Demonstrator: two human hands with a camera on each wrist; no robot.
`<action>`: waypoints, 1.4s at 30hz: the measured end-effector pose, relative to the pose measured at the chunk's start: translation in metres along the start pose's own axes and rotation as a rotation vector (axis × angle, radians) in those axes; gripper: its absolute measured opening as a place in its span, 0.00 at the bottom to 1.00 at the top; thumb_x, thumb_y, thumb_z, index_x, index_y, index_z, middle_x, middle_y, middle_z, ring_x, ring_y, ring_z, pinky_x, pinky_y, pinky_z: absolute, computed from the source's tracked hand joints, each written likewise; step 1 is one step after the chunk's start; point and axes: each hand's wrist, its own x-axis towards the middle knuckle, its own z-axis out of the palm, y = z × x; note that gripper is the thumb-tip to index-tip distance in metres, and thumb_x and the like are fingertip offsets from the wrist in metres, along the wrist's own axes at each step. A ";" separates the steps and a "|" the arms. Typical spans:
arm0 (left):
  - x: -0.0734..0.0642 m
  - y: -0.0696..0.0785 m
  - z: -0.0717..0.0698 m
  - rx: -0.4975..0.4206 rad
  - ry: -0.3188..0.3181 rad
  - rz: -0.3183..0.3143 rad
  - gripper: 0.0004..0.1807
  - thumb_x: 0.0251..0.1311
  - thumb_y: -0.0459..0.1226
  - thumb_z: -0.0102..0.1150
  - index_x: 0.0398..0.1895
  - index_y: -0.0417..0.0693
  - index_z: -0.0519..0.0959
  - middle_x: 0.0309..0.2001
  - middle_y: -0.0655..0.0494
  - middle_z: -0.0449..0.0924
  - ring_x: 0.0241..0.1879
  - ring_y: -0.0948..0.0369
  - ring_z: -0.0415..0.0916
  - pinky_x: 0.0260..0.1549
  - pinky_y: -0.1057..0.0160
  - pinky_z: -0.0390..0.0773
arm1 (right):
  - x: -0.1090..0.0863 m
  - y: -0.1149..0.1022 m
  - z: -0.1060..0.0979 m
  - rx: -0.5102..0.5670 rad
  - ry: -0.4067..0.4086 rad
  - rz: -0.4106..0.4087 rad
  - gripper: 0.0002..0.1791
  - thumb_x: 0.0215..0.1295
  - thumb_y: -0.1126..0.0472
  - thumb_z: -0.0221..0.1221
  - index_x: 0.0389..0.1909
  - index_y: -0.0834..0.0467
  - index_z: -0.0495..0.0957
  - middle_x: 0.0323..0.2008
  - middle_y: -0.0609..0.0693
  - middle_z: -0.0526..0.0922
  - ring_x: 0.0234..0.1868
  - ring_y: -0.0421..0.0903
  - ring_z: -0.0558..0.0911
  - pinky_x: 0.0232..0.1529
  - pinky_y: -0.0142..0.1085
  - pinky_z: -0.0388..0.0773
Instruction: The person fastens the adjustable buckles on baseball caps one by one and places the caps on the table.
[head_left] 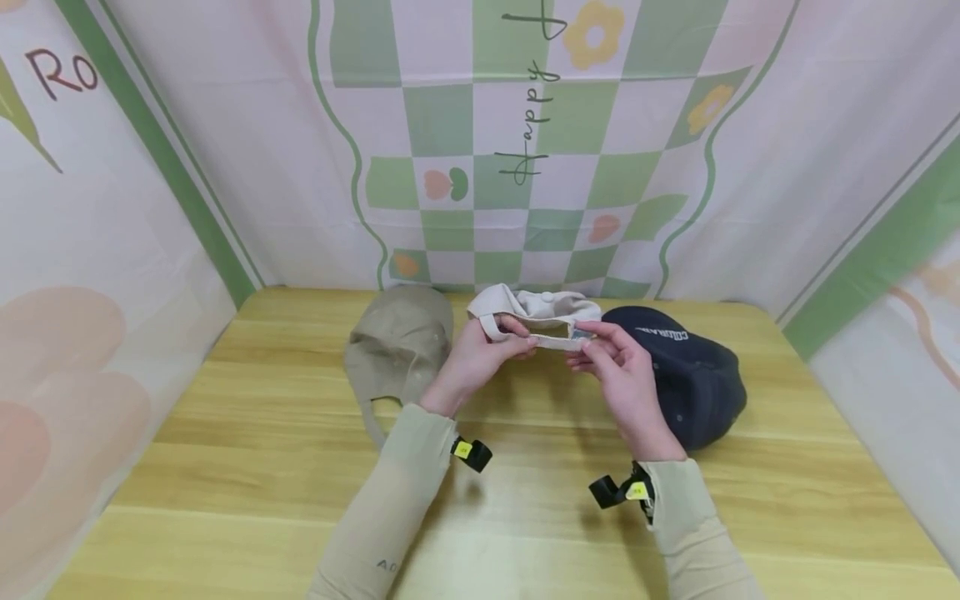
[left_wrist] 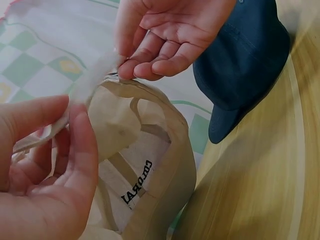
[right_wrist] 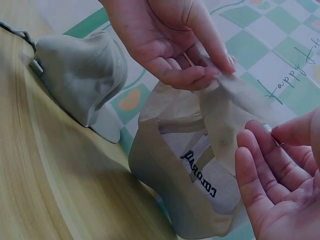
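Both hands hold a cream baseball cap (head_left: 501,298) at its back opening, above the table's far part. My left hand (head_left: 474,357) pinches the back strap (head_left: 553,342) between thumb and fingers. On the other side, my right hand (head_left: 626,379) pinches the strap's end near a small buckle. From the left wrist, the inside of the cap (left_wrist: 172,185) faces the camera, with dark mirrored lettering (left_wrist: 137,182) showing. The right wrist view has the strap (right_wrist: 240,95) stretched, blurred, between the two hands. The cap's brim is hidden in the head view.
A khaki cap (head_left: 408,329) lies left of the hands, its strap hanging toward the front. At the right lies a navy cap (head_left: 701,387) with white lettering, close to my right forearm. The wooden table (head_left: 525,517) ends at a patterned cloth backdrop (head_left: 495,225).
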 end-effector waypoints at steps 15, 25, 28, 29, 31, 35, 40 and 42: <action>-0.002 0.000 0.003 -0.057 0.072 0.023 0.18 0.57 0.23 0.69 0.29 0.45 0.67 0.30 0.54 0.84 0.33 0.61 0.82 0.35 0.65 0.79 | 0.000 -0.006 0.002 0.002 -0.010 0.013 0.15 0.77 0.61 0.58 0.57 0.65 0.77 0.39 0.63 0.85 0.37 0.47 0.86 0.42 0.35 0.84; -0.003 0.005 0.004 0.018 0.203 0.030 0.12 0.52 0.28 0.73 0.32 0.43 0.77 0.27 0.55 0.80 0.27 0.62 0.77 0.33 0.63 0.78 | -0.002 -0.010 0.003 -0.040 -0.001 0.011 0.17 0.76 0.56 0.59 0.57 0.62 0.78 0.38 0.55 0.87 0.40 0.51 0.85 0.43 0.35 0.84; -0.003 0.005 0.004 0.012 0.202 0.033 0.12 0.51 0.27 0.73 0.32 0.44 0.77 0.26 0.55 0.80 0.27 0.63 0.77 0.32 0.64 0.80 | -0.002 -0.011 0.004 -0.052 0.002 0.003 0.17 0.76 0.55 0.59 0.58 0.61 0.79 0.38 0.54 0.87 0.39 0.49 0.85 0.41 0.34 0.82; -0.003 0.005 0.004 0.005 0.199 0.032 0.13 0.51 0.27 0.73 0.32 0.44 0.76 0.26 0.55 0.80 0.27 0.62 0.77 0.32 0.65 0.80 | -0.002 -0.010 0.003 -0.053 0.003 0.001 0.17 0.76 0.55 0.59 0.58 0.61 0.79 0.38 0.54 0.87 0.39 0.48 0.85 0.40 0.34 0.82; -0.003 0.005 0.004 -0.018 0.187 0.028 0.13 0.51 0.26 0.72 0.32 0.44 0.76 0.27 0.55 0.79 0.27 0.62 0.78 0.32 0.65 0.80 | -0.001 -0.010 0.003 -0.060 0.002 -0.010 0.17 0.76 0.55 0.59 0.58 0.60 0.80 0.37 0.53 0.87 0.38 0.47 0.84 0.38 0.34 0.81; -0.004 0.004 0.002 -0.064 0.148 0.020 0.13 0.53 0.25 0.70 0.34 0.43 0.75 0.28 0.53 0.79 0.29 0.61 0.78 0.33 0.65 0.81 | -0.001 -0.008 0.002 -0.064 0.000 -0.019 0.17 0.77 0.56 0.58 0.58 0.60 0.80 0.38 0.54 0.87 0.38 0.45 0.84 0.36 0.32 0.80; -0.002 0.006 0.003 -0.039 0.143 0.014 0.14 0.51 0.25 0.71 0.33 0.43 0.75 0.27 0.52 0.80 0.27 0.61 0.78 0.32 0.65 0.81 | -0.001 -0.008 0.002 -0.066 -0.001 -0.015 0.17 0.77 0.55 0.58 0.59 0.60 0.80 0.37 0.53 0.87 0.38 0.46 0.84 0.36 0.32 0.80; -0.001 0.006 0.004 -0.024 0.152 0.013 0.14 0.50 0.24 0.71 0.33 0.43 0.75 0.26 0.52 0.80 0.26 0.61 0.78 0.30 0.66 0.80 | -0.001 -0.008 0.002 -0.060 -0.003 -0.011 0.17 0.77 0.55 0.58 0.59 0.60 0.81 0.37 0.53 0.87 0.38 0.46 0.84 0.36 0.32 0.81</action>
